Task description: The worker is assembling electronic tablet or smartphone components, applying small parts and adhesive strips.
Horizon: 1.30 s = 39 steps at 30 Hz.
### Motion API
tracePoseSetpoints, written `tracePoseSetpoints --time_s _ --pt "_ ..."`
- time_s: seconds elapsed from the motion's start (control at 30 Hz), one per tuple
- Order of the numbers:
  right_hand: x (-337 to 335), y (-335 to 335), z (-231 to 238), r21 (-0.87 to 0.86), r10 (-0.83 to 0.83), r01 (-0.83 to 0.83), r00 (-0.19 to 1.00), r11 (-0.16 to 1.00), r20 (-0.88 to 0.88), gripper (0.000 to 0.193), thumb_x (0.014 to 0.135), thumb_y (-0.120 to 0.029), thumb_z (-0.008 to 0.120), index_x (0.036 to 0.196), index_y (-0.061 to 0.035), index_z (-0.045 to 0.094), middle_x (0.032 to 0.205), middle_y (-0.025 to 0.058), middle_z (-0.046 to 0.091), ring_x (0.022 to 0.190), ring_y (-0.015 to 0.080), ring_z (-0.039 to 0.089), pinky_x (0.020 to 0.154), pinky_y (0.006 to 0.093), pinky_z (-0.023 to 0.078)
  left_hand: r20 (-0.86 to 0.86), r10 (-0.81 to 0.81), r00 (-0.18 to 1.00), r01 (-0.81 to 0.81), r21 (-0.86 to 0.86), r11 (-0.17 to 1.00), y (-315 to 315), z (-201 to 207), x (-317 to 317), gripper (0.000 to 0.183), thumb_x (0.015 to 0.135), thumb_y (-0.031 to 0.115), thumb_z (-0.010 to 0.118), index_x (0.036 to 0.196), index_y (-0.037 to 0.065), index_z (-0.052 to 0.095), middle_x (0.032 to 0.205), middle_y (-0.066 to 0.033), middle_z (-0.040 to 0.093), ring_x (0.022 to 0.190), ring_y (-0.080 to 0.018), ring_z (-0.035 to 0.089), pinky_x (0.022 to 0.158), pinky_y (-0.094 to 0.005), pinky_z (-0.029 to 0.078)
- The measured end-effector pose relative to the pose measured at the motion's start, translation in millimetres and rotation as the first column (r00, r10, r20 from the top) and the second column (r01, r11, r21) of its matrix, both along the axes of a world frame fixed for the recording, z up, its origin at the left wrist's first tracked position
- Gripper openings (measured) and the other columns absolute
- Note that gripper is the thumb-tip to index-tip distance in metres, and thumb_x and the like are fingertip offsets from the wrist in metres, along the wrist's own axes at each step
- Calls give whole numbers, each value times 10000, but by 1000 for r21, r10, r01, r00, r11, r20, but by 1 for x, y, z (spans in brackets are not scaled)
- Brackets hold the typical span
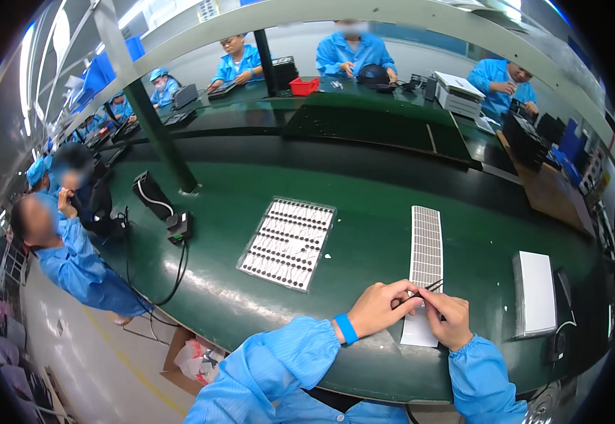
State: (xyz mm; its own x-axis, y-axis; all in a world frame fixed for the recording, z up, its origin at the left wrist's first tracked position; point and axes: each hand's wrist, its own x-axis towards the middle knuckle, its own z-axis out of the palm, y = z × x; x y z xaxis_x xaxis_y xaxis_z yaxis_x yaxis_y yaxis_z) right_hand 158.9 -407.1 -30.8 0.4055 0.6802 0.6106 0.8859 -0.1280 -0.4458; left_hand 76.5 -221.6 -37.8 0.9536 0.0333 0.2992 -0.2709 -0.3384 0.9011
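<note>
My left hand (pixel 380 309), with a blue band at its wrist, is closed in a pinch on a thin black cable (pixel 433 285). Pressed up against it, my right hand (pixel 449 319) pinches the same cable between thumb and forefinger. Part of the cable is hidden by my fingers. Under and beyond both hands lies a white sheet of small grey labels (pixel 426 244), its bare lower end showing below them. To the left, a clear tray (pixel 251 266) holds rows of small black round parts with thin white wires.
At the right stand a white-topped stack (pixel 536 293) and a black device with a cable. A black box (pixel 152 192) and adapter (pixel 179 226) sit at the left, beside a green post (pixel 159 138). Co-workers in blue sit left and across. Below the edge is a carton (pixel 184 360).
</note>
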Motion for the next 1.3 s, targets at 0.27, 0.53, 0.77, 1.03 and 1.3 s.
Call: tracePoseSetpoints --time_s 0.27,0.53,0.77,1.03,1.3 --pt "3 1 5 64 -147 151 987 986 -60 318 728 21 724 1027 -84 708 791 67 697 547 184 634 504 278 490 25 8 1000 -12 163 986 -2 0 3 376 884 272 671 1208 95 599 750 -71 659 533 -195 562 499 -337 423" --pt "6 -6 1 76 -171 174 984 982 -41 255 714 -21 756 949 -98 696 776 36 700 499 152 610 483 252 475 19 -177 984 173 144 974 -2 -2 2 521 876 286 684 1327 83 521 879 -40 698 526 -168 552 525 -315 455" --pt "7 -10 -3 132 -174 192 975 972 -137 253 713 -11 752 946 -82 687 757 33 698 479 133 601 463 243 462 -10 -273 962 273 99 957 4 2 0 509 959 294 535 1418 97 437 962 -66 703 683 -219 597 653 -342 487" --pt "8 -10 -6 135 -128 147 983 980 -134 262 717 17 741 962 -49 675 731 52 697 500 121 619 470 233 475 -59 -244 968 249 110 962 1 11 -2 459 924 175 587 1360 71 491 951 -82 699 713 -236 635 652 -333 499" --pt "6 -5 -11 142 -143 164 979 976 -143 258 718 -9 751 962 -66 686 676 44 681 478 131 610 463 240 473 -71 -241 968 249 145 957 8 7 -3 451 924 169 579 1353 62 491 944 -101 704 755 -260 665 676 -352 517"
